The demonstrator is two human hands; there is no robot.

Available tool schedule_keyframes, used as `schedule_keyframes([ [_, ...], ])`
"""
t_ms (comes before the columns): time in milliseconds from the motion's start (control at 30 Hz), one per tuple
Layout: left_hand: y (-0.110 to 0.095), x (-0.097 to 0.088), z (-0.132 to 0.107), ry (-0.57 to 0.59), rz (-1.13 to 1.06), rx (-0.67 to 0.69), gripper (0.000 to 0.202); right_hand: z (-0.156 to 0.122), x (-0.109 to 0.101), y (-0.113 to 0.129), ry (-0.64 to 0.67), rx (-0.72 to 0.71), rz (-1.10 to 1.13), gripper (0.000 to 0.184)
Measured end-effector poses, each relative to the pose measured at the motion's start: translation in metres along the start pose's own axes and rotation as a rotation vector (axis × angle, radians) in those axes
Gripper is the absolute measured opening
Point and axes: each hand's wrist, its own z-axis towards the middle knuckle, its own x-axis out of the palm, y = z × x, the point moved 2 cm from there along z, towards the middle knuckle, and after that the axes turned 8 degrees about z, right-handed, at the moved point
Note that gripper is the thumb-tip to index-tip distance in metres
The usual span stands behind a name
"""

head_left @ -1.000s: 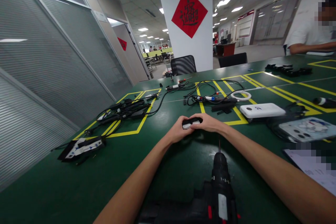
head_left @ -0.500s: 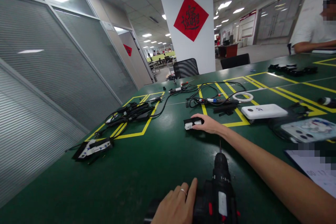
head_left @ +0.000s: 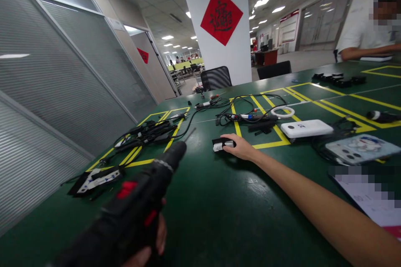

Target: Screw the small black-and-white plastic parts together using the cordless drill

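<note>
A black cordless drill with red parts [head_left: 134,194] is raised in the lower left, blurred, its thin bit angled up and to the right. My left hand [head_left: 159,235] is closed around its grip, mostly hidden beneath the drill body. Farther out, at the middle of the green table [head_left: 200,200], my right hand [head_left: 239,147] grips a small black holder with a white and silvery part inside [head_left: 218,146]. The thumb and fingers press the holder's right end, covering it. The drill's bit and the holder are apart.
Tangled black cables and tools [head_left: 147,133] lie left, near a black-and-white part [head_left: 97,181]. A white power bank [head_left: 307,129], white ring [head_left: 282,112], phone [head_left: 360,149] and clipboard paper [head_left: 366,198] are on the right. Another person [head_left: 363,33] sits at the far right.
The drill was lying on the table with my left hand resting on it; now my left hand holds it up, swung to the left. My right hand keeps hold of the holder.
</note>
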Motion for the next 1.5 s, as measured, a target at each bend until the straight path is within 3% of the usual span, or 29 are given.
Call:
schedule_keyframes([
  [167, -0.027, 0.006, 0.047, 0.028, -0.343, 0.029, 0.044, -0.002, 0.0, 0.001, 0.001, -0.032, -0.031, 0.046],
  [300, -0.011, 0.009, 0.071, 0.081, -0.456, -0.025, 0.049, -0.002, 0.001, 0.001, -0.03, -0.07, -0.069, 0.046],
  [433, 0.01, 0.025, 0.061, 0.141, -0.467, -0.086, 0.049, 0.0, 0.003, 0.001, -0.03, -0.057, -0.099, 0.046],
  [567, 0.015, 0.048, 0.041, 0.179, -0.516, -0.108, 0.029, 0.003, 0.004, 0.001, -0.036, -0.041, -0.11, 0.043],
  [667, 0.017, 0.057, 0.036, 0.166, -0.497, -0.125, 0.028, 0.006, 0.006, 0.0, -0.045, -0.046, -0.107, 0.044],
  [1500, 0.027, 0.063, 0.035, 0.179, -0.406, -0.149, 0.026, 0.01, 0.006, -0.008, -0.044, -0.056, -0.075, 0.045],
])
